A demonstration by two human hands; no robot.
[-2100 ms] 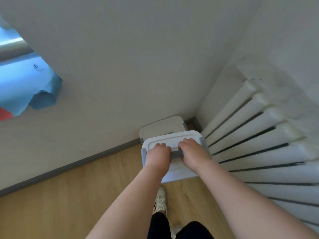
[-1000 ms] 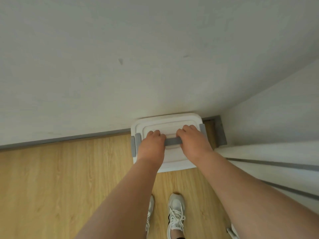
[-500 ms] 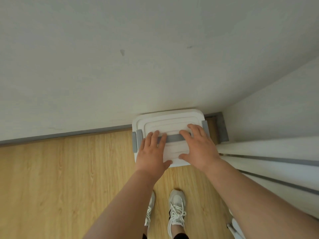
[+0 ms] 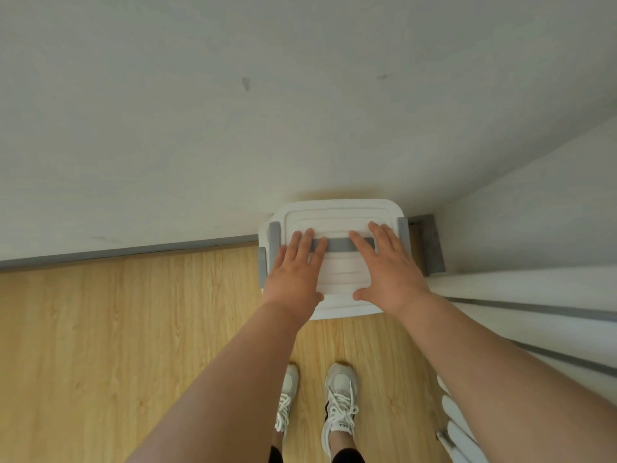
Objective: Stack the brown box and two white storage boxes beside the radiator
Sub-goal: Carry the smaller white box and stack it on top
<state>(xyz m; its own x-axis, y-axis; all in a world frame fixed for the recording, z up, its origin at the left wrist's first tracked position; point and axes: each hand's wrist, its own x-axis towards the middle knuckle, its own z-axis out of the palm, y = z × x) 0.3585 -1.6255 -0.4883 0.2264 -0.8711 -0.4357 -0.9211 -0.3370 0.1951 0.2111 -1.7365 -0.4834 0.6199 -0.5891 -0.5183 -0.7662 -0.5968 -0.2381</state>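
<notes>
Hands first: your left hand and right hand both lie flat, palms down, on the lid of the white storage box; fingers are spread and loose, gripping nothing; the fingertips of each hand rest on the grey handle that runs across the lid, left hand on its left end, right hand on its right end, with bare lid showing between the two hands; both forearms reach straight out from the bottom of the view, roughly parallel.

Box sits in the corner, back edge right up against the wall; a second grey side latch peeks out lower on the left, so it looks like another box is under it, though you can't see much of that one; can't spot the brown box from here.

Room-wise: the right side is tight, only a thin strip of floor before the grey skirting and the white radiator; the left side is open wood floor; your white sneakers stand just short of the box's front edge.
</notes>
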